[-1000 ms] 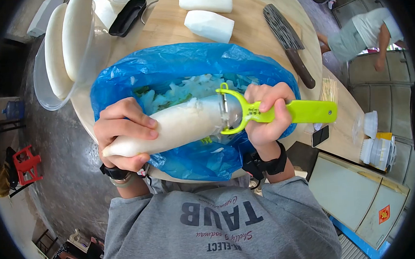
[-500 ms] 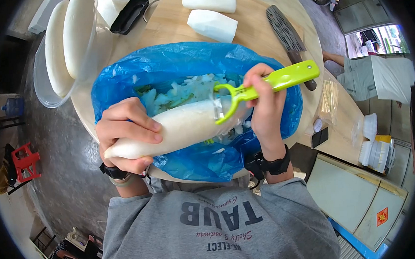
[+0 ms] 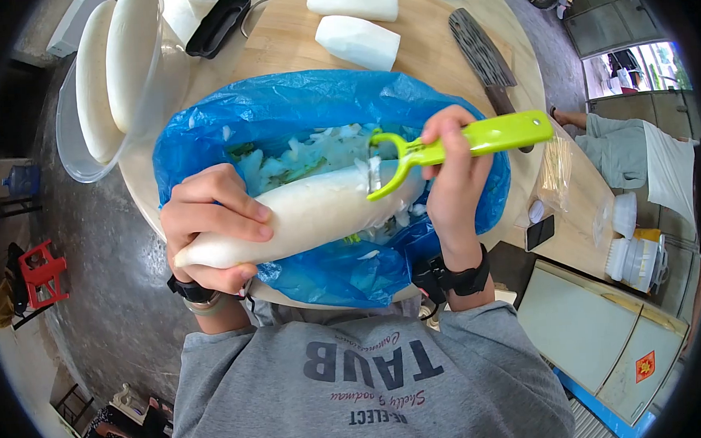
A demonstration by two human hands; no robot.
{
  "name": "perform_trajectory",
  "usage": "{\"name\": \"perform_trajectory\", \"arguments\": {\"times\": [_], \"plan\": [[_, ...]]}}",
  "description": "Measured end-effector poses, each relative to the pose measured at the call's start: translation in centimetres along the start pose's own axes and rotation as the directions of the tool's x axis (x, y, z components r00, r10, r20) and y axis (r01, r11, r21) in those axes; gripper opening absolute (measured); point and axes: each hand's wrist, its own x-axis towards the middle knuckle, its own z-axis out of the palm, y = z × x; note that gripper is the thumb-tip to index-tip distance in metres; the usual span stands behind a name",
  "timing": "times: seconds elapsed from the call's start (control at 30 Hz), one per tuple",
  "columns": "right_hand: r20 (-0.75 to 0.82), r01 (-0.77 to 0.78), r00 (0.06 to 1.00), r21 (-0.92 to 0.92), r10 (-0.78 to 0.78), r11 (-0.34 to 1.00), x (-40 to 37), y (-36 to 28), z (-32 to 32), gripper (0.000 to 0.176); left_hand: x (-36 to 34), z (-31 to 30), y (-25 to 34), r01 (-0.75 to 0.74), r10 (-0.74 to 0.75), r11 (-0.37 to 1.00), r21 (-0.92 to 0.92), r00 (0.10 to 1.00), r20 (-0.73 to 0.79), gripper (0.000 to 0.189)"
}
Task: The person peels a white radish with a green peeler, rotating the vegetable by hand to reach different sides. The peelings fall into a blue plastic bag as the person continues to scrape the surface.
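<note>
My left hand (image 3: 212,226) is closed around the tapered end of a white radish (image 3: 307,213), which lies slantwise above a blue plastic bag (image 3: 296,91). In my right hand (image 3: 452,170) is a lime-green vegetable peeler (image 3: 489,136). The peeler's blade rests against the radish near its far right end. Pale peelings (image 3: 339,144) and some green bits fill the bag's open mouth below. On the wooden board (image 3: 277,32) behind the bag lie two peeled radish pieces (image 3: 357,42).
Whole radishes (image 3: 98,89) stand in a clear plastic tub (image 3: 74,154) at left. A black tray (image 3: 217,26) sits behind it. A patterned cleaver (image 3: 480,49) lies right, near skewers (image 3: 555,165) and a phone (image 3: 540,233). Another person (image 3: 620,137) is at far right.
My right hand and the peeler have shifted slightly right along the radish, toward its end. My left hand and the radish stay put. The other person's legs at right have moved.
</note>
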Motion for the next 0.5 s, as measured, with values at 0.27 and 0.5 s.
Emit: {"name": "perform_trajectory", "arguments": {"times": [0.27, 0.5], "plan": [[0.417, -0.05, 0.908, 0.169, -0.026, 0.984, -0.7, -0.5, 1.0, 0.018, 0.0, 0.0, -0.1, -0.006, 0.006, 1.0, -0.011, 1.0, 0.002, 0.033], [0.017, -0.025, 1.0, 0.065, 0.024, 0.998, 0.1, 0.4, -0.7, 0.027, 0.0, 0.0, 0.1, 0.02, -0.02, 0.999, 0.032, 1.0, -0.017, 0.034]]}}
